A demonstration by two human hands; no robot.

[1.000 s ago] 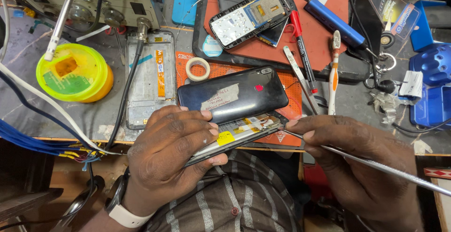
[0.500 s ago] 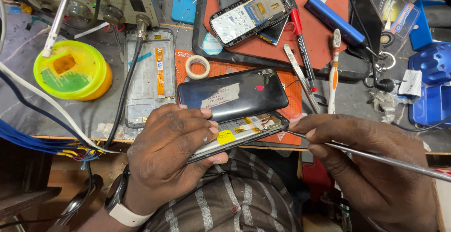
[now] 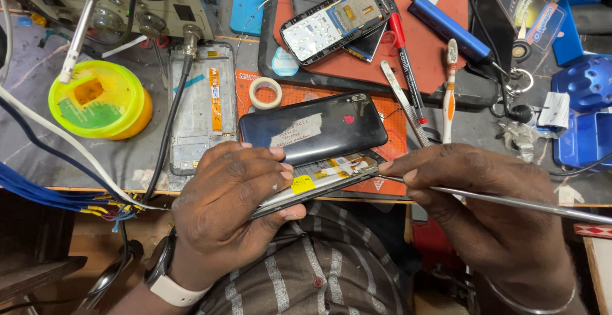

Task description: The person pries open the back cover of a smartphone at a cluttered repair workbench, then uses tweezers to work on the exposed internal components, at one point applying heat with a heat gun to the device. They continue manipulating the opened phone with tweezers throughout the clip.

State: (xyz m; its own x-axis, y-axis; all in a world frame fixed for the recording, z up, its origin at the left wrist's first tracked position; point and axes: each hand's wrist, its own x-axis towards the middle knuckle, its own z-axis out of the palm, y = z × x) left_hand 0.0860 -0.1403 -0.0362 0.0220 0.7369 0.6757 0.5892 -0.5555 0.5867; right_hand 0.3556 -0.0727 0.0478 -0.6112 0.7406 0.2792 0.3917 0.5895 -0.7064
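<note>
The left hand grips an opened phone at the near edge of the bench — fingers curled over its upper side, thumb pressed along the lower edge, so the body sits clamped between them with its far end jutting out to the right. The phone's insides face up, with a yellow tag showing just past the fingertips. Its glossy black back cover lies directly above the held body, resting on the orange mat and touching the fingertips' far side.

The right hand pinches a thin metal pry tool; thumb and forefinger are closed together on the shaft close to its tip, and the long handle runs off to the right. The tip meets the phone's exposed right end, just beside the forefinger.

Further back lie a roll of tape, a bare phone frame with an orange flex strip, a yellow-green tub, a second opened phone on a red mat, a red marker and a toothbrush. A white watch strap sits on the left wrist.
</note>
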